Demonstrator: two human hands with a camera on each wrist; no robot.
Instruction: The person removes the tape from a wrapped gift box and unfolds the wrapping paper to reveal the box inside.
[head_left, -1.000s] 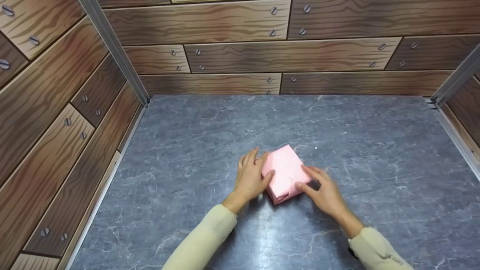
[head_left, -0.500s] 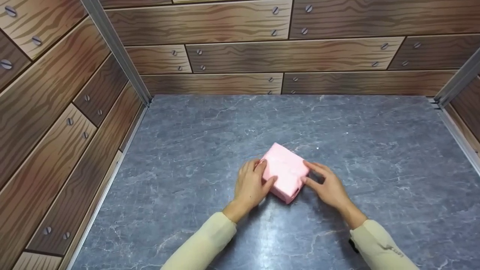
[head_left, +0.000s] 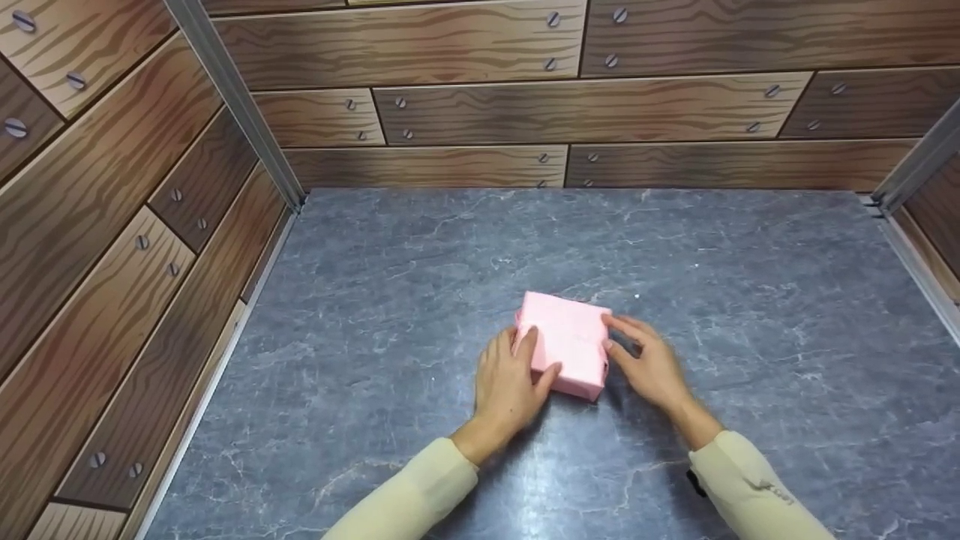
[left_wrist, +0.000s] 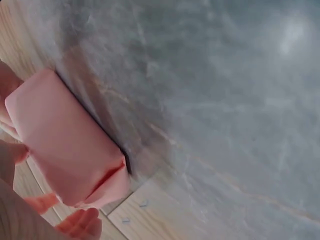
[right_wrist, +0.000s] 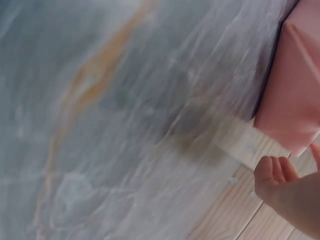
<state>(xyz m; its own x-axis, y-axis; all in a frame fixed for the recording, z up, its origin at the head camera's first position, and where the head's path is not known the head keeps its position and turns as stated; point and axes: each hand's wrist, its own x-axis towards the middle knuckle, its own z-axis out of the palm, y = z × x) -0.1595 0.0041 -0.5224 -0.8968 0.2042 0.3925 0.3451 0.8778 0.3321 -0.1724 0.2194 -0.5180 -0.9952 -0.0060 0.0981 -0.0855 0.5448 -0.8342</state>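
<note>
Watching over the feeds, I find a pink box [head_left: 564, 341], paper-wrapped by the look of it, sitting a little right of centre on the near half of the grey marbled tabletop [head_left: 390, 255], turned slightly askew to the table's edges. Both hands are on it, one each side. The left hand [head_left: 506, 386] grips the near-left corner: thumb over the near top edge, index finger on top, the rest down the left side. The right hand [head_left: 649, 367] has index and thumb tips at the right side, set apart from one another; whether they pinch paper or merely touch, I cannot tell. My left wrist view shows a folded end [left_wrist: 107, 185] with a gaping crease, beside the left fingers. I judge the two-sided hold is there to steady the box and control its angle, perhaps keeping loose folds in. Main obstruction is the hands themselves, which cover parts of both sides. Beyond, a plank-patterned far wall [head_left: 480, 112] and left wall [head_left: 112, 277] bound the table, well apart from the work. Tiny white specks [head_left: 637, 296] lie to the box's far right. A dark item [head_left: 697, 483] peeks from the right cuff; unidentified.
</note>
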